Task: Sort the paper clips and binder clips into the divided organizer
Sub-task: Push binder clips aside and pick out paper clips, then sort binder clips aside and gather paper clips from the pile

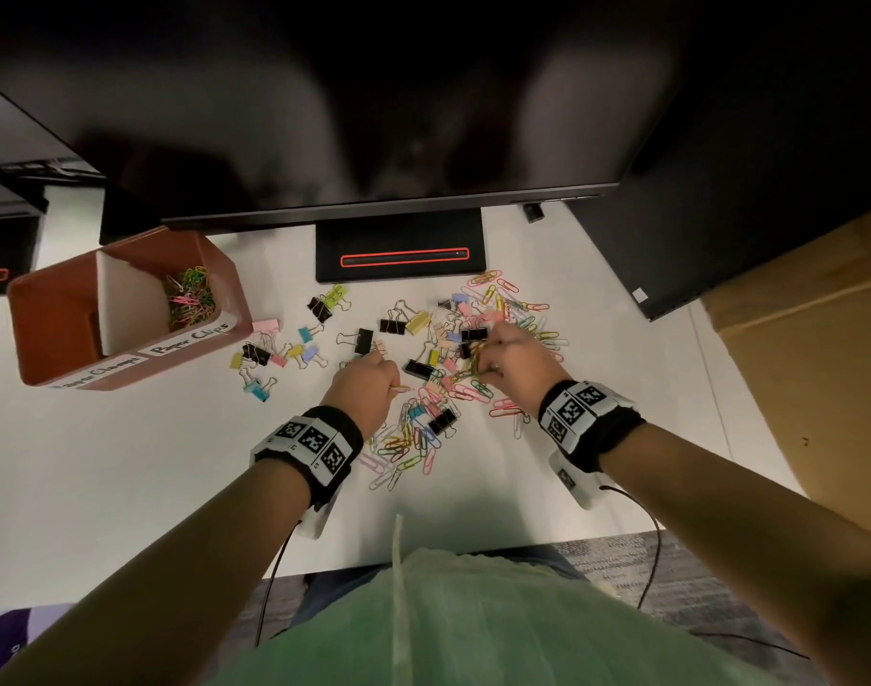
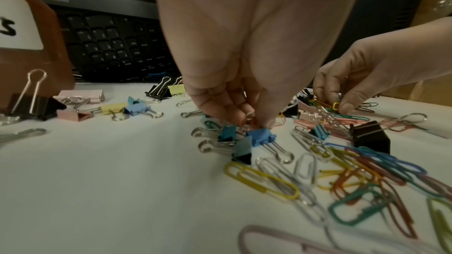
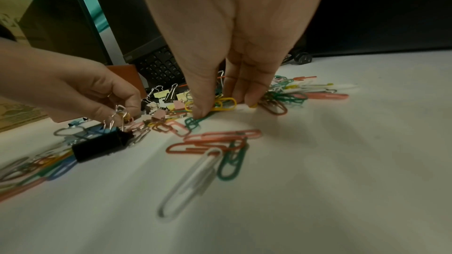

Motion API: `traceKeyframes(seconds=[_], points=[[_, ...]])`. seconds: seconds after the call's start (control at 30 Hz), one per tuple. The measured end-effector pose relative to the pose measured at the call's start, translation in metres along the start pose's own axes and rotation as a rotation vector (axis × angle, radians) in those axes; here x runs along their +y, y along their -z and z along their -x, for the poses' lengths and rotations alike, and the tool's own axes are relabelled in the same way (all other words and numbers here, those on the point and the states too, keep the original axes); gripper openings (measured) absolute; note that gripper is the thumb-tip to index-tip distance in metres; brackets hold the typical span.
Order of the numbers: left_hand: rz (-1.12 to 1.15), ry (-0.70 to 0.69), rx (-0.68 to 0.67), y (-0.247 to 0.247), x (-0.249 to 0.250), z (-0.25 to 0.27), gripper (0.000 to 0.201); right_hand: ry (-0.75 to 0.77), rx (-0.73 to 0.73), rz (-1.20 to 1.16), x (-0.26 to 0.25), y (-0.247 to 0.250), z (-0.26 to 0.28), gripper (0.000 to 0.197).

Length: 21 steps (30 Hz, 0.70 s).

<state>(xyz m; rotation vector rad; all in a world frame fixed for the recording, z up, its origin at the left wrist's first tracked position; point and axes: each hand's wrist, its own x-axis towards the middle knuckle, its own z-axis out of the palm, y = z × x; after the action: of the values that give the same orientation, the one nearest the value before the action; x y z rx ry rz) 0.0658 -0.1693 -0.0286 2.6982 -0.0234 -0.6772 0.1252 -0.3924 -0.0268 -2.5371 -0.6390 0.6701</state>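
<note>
Down on the white desk (image 1: pixel 126 462), both hands are working in the scatter of clips at the middle of the head view. The left hand (image 1: pixel 369 383) has its fingers curled downward, fingertips (image 2: pixel 265 121) bunched together; in its wrist view they come down just above a blue binder clip (image 2: pixel 260 137) and seem to pinch the wire loop of a clip, though exactly which clip I cannot tell. A thin orange paper clip pokes out beside that hand in the head view.

The right hand (image 1: pixel 515 356) is lowered into the denser heap right of centre. Its thumb (image 3: pixel 203 107) and fingers are pressed down on a tangle of paper clips (image 3: pixel 220 103), yellow and green ones caught between them in a loose pinch.

Around the hands, coloured paper clips (image 1: pixel 408 443) lie below and between the wrists, with a black binder clip (image 1: pixel 442 419) among them. More binder clips (image 1: pixel 275 356), pastel and black, are spread to the left of the left hand, toward the organizer.

The brown divided organizer (image 1: pixel 215 259) sits at the left of the head view, well apart from both hands. Its right compartment, labelled "Paper Clips", holds a small pile of coloured paper clips (image 1: pixel 191 299); the left compartment lies in shadow and I cannot make out its contents. A black monitor base (image 1: pixel 401 255) stands at the back, above the pile.
</note>
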Motion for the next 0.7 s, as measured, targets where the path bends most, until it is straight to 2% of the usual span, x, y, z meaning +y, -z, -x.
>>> traceKeyframes(seconds=[0.17, 0.33, 0.47, 0.7], points=[[0.011, -0.009, 0.034, -0.001, -0.002, 0.000, 0.013, 0.047, -0.039, 0.000, -0.001, 0.002, -0.003, 0.009], [0.045, -0.006, 0.036, -0.001, -0.002, -0.001, 0.013, 0.125, 0.071, -0.007, 0.001, 0.007, -0.002, 0.007], [0.047, -0.013, 0.050, -0.002, -0.002, 0.000, 0.011, 0.167, -0.027, 0.089, -0.003, 0.007, -0.007, 0.003], [0.070, -0.021, 0.061, -0.002, -0.004, 0.001, 0.010, 0.150, -0.028, 0.112, -0.008, 0.009, -0.018, 0.016]])
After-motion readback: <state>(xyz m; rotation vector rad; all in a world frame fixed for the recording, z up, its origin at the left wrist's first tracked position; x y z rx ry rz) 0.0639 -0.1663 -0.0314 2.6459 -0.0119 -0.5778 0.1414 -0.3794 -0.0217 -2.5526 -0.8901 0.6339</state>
